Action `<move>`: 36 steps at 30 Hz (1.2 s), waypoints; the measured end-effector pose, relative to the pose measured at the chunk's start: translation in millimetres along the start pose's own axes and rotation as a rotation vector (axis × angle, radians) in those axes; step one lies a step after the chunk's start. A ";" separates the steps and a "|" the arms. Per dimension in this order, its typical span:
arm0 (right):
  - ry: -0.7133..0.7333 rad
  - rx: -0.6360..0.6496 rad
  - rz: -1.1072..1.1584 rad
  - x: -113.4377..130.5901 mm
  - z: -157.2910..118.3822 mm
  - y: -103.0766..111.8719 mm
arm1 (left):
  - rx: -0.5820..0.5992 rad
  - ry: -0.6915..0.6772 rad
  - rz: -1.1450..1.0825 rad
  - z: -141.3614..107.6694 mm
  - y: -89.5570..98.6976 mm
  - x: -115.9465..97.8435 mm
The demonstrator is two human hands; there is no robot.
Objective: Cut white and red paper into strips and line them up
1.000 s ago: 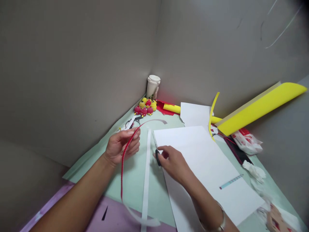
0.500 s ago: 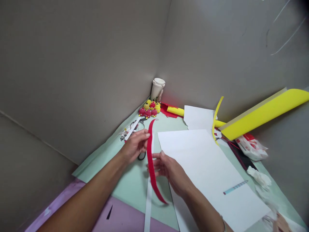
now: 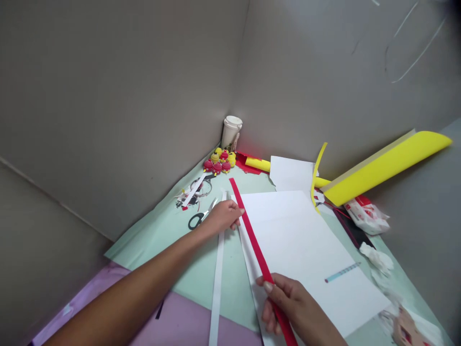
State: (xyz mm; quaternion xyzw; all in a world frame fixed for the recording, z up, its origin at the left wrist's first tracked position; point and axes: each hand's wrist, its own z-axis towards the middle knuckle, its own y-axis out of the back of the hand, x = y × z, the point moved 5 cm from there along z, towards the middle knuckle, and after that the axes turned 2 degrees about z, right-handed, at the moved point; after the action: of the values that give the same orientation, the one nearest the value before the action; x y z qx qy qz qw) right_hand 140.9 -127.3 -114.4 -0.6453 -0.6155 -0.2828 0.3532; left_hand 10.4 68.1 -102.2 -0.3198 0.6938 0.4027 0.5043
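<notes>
A long red strip runs slantwise over the left edge of the white sheet, fairly straight. My left hand pinches it near its upper end. Lower down, my right hand holds the same strip between thumb and fingers, close to its bottom part. A white strip lies on the pale green paper, partly under my left hand. Scissors with black handles lie beside my left wrist.
Red and yellow round ornaments and a white cup sit in the corner. A blue pencil lies on the white sheet. A yellow roll, a tissue pack and crumpled tissue are at the right.
My right hand has moved down and taken hold of the red strip's lower part. The strip was curved and is now straighter and slanted. My left hand has shifted slightly right, uncovering the scissors.
</notes>
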 end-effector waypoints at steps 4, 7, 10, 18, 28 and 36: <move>-0.035 -0.038 0.005 -14.5 0.8 8.5 | -0.229 -0.105 0.308 -7.7 -0.7 4.7; -0.021 -0.047 0.025 -21.7 -0.2 10.4 | -0.197 -0.275 0.512 -21.5 -13.6 5.0; -0.010 -0.065 0.014 -28.2 -1.1 11.2 | -0.086 -0.367 0.656 -32.4 -29.4 8.9; 0.161 -0.212 -0.052 -2.1 11.5 27.6 | -0.002 -0.401 0.832 -36.1 -44.3 24.6; 0.608 -0.277 -0.323 135.6 66.9 24.5 | -0.190 -0.534 0.875 -45.4 -37.1 21.3; 0.742 -0.294 -0.945 173.8 142.0 -26.7 | -0.242 -0.351 1.074 -34.1 -21.5 30.9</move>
State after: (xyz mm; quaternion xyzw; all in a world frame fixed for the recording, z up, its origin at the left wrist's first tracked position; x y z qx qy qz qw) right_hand 118.8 89.9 -56.3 -0.2037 -0.6256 -0.6959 0.2878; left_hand 4.8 26.8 -131.1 0.0936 0.6139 0.7256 0.2963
